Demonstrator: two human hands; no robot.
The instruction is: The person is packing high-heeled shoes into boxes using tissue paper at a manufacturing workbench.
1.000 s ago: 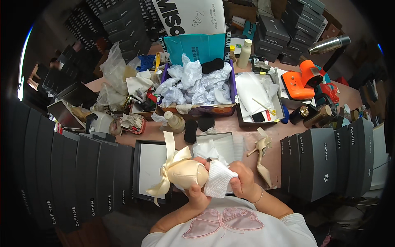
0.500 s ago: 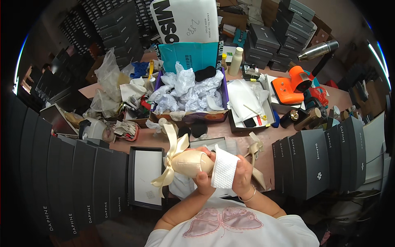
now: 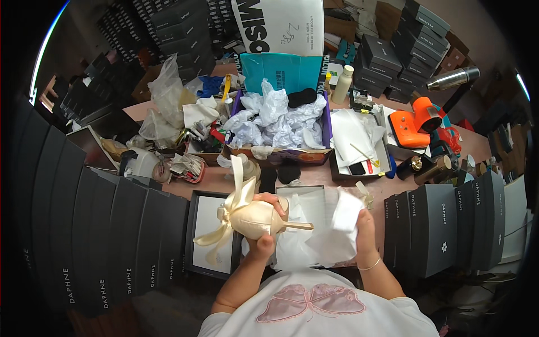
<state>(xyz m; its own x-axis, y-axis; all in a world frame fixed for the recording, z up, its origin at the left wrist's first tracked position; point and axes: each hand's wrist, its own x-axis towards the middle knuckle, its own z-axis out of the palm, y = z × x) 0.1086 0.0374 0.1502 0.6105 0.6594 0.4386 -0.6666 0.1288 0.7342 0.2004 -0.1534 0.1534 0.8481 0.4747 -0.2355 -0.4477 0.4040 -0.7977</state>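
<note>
My left hand (image 3: 261, 247) grips a cream satin high-heeled shoe (image 3: 252, 220), held sideways with its thin heel (image 3: 298, 226) toward the right. A large ribbon bow (image 3: 227, 212) hangs at the shoe's left end. Off to the right, my right hand (image 3: 366, 236) is closed on a white cloth or wipe (image 3: 345, 216), apart from the shoe. Beneath both hands lies an open box with white tissue paper (image 3: 300, 209). Part of a second cream shoe's ribbon (image 3: 366, 192) shows behind the cloth; the rest is hidden.
An open dark box (image 3: 192, 236) with a white interior lies at left. Rows of dark shoe boxes (image 3: 129, 236) (image 3: 432, 230) flank the table. Ahead stand a purple-edged box of crumpled paper (image 3: 281, 154), a tray of papers (image 3: 359, 173) and an orange device (image 3: 409, 128).
My right hand has drawn the white cloth away from the shoe to the right, exposing the heel. The shoe stays in my left hand. The whole view has shifted slightly.
</note>
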